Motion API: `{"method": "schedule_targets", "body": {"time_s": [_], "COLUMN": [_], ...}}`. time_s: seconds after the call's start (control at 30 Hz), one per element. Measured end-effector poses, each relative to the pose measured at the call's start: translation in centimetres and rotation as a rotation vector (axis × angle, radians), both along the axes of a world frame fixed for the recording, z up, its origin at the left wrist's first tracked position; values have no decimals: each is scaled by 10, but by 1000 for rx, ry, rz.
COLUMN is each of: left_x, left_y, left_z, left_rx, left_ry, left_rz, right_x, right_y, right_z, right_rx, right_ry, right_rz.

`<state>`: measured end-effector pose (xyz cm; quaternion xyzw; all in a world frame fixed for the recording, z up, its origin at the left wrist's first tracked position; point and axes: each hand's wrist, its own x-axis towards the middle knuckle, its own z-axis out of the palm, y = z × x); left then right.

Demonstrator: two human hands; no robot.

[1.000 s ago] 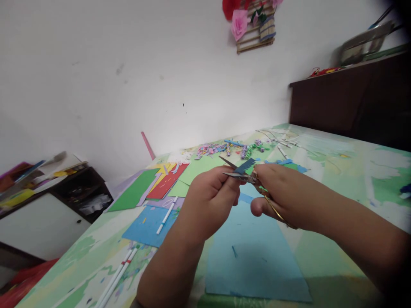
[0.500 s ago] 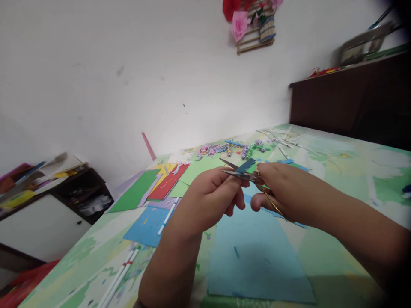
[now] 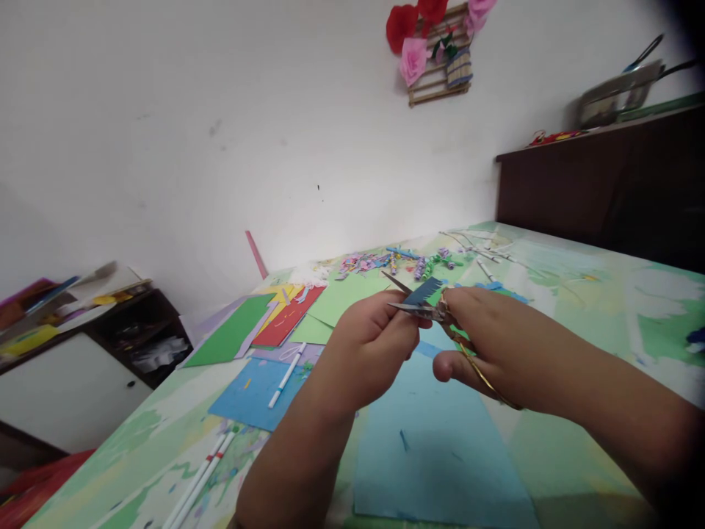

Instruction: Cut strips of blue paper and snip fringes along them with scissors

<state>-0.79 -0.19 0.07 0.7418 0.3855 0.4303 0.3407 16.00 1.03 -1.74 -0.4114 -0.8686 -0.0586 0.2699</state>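
Observation:
My left hand [image 3: 374,338] pinches a small dark blue paper strip [image 3: 423,292] whose right edge is cut into a fringe. In my right hand [image 3: 485,330] is a pair of scissors [image 3: 421,310] with gold handles; fingers and thumb are in the loops. The blades stand apart around the strip, pointing left over my left fingers. Below both hands lies a light blue sheet of paper [image 3: 435,448] with a few tiny blue scraps on it.
Left on the patterned tablecloth [image 3: 126,455] are green [image 3: 231,330], red [image 3: 289,317] and blue [image 3: 247,389] sheets and white felt-tip pens [image 3: 286,376]. Paper scraps [image 3: 363,261] and curled paper pieces [image 3: 421,267] lie by the wall. A dark cabinet [image 3: 595,176] stands right.
The scissor blades have opened a little less or stayed about the same around the strip. Both hands sit slightly lower and further right in view, and the whole scene has shifted down a little.

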Motion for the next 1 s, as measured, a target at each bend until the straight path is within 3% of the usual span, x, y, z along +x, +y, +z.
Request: {"method": "schedule_targets", "body": {"time_s": [0.2,0.53,1.0], "left_x": [1,-3,-6], "left_y": [-2,-3,-4], "left_z": [3,1,8], "left_rx": [-37,121,-75], "left_ry": [1,106,50], "left_rz": [17,15,-4], "right_x": [2,0,-8], "right_y": [-1,-3,1], "right_z": [3,5,9], "right_rx": [-21,-112,-164], "right_ry": [-34,8,-26], "right_rz": [-19,83,-47]}}
